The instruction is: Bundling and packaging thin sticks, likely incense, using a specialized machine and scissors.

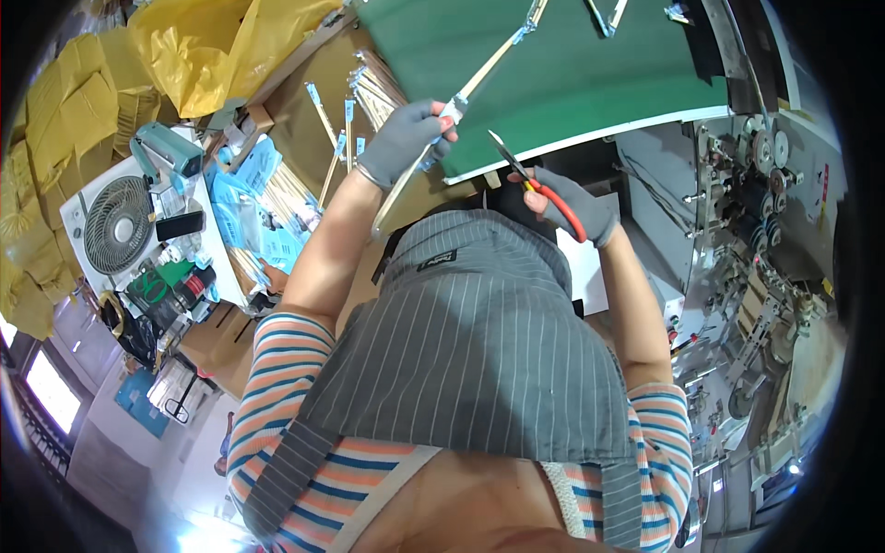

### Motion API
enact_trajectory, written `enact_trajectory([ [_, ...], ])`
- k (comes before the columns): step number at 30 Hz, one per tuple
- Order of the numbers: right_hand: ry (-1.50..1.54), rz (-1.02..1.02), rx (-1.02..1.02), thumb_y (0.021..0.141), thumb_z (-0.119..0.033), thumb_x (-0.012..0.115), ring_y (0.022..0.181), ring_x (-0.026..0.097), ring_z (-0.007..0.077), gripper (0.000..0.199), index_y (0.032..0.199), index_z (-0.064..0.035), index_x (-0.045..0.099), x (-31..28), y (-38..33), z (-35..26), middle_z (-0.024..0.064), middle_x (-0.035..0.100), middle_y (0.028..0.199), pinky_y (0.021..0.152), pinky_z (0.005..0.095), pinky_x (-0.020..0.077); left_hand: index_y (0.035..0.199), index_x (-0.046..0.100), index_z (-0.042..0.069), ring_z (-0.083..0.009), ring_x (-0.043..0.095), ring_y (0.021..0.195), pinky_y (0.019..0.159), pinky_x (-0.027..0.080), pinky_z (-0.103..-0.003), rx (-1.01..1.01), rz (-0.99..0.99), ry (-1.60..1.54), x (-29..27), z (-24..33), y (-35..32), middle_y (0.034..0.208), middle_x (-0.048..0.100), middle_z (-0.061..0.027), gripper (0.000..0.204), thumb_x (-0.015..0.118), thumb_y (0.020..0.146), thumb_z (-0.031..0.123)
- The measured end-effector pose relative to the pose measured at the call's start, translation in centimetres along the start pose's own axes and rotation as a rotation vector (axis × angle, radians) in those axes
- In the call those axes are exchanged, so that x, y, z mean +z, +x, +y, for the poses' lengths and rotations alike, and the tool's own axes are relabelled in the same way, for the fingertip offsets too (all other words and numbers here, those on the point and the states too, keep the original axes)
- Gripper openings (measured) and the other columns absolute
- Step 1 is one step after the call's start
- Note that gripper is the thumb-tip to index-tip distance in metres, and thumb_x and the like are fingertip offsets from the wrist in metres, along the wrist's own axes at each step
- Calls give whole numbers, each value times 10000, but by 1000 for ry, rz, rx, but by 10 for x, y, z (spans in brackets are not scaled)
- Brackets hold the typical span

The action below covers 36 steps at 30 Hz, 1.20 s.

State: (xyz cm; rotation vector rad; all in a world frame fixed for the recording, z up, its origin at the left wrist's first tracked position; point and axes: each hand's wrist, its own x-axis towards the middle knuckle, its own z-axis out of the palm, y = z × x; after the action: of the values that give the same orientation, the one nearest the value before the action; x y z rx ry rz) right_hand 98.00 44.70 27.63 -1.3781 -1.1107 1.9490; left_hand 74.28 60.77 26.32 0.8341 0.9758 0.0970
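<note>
My left hand (406, 140), in a grey glove with bare fingertips, is closed round a strip of thin pale sticks (489, 69) joined end to end by blue-and-white wrapper ends. One length runs up over the green belt; another hangs below my fist toward the apron. In my right hand (573, 205), gloved the same way, are red-handled snips (558, 205) with a yellow inner grip. Their pointed steel jaws aim up and left, apart from the strip. My fingers partly hide the handles, and I cannot tell whether the jaws are parted.
The green belt (590, 88) has a white front edge. More wrapped sticks (373, 92) lie in a cardboard box beyond my left hand. At left, a white table bears a fan (118, 224), a phone (180, 226) and blue packs (253, 207). Machinery with rollers (761, 175) stands at right.
</note>
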Motion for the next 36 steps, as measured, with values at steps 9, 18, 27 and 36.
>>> enact_trajectory([
  [9, 196, -82, 102, 920, -448, 536, 591, 461, 60, 586, 1293, -4, 452, 7, 23, -11, -28, 447, 723, 507, 198, 373, 999, 590, -7, -88, 575, 663, 615, 480, -247, 17, -10, 39, 1, -6, -8, 844, 636, -55, 246, 576, 892, 214],
  [18, 56, -120, -25, 929, -372, 547, 645, 443, 42, 538, 1313, -9, 444, 6, 41, -17, -50, 450, 760, 555, 183, 349, 989, 599, -2, -84, 564, 664, 614, 463, -232, -23, -24, 29, -3, 2, -16, 852, 644, -60, 222, 571, 874, 186],
  [27, -66, -54, -109, 929, -371, 541, 673, 462, 41, 494, 1257, -3, 513, 9, 49, -25, -45, 492, 820, 575, 177, 356, 1039, 601, 5, -72, 563, 663, 602, 454, -220, 21, -107, 0, -9, -1, -16, 841, 629, -39, 249, 564, 880, 193],
  [36, -76, -72, 262, 881, -402, 617, 805, 509, 104, 473, 1115, 7, 572, 2, 49, -53, 45, 550, 869, 733, 248, 437, 1047, 609, 0, -75, 581, 686, 617, 471, -223, -28, -90, -16, -9, 10, -17, 861, 631, -54, 259, 570, 894, 206],
])
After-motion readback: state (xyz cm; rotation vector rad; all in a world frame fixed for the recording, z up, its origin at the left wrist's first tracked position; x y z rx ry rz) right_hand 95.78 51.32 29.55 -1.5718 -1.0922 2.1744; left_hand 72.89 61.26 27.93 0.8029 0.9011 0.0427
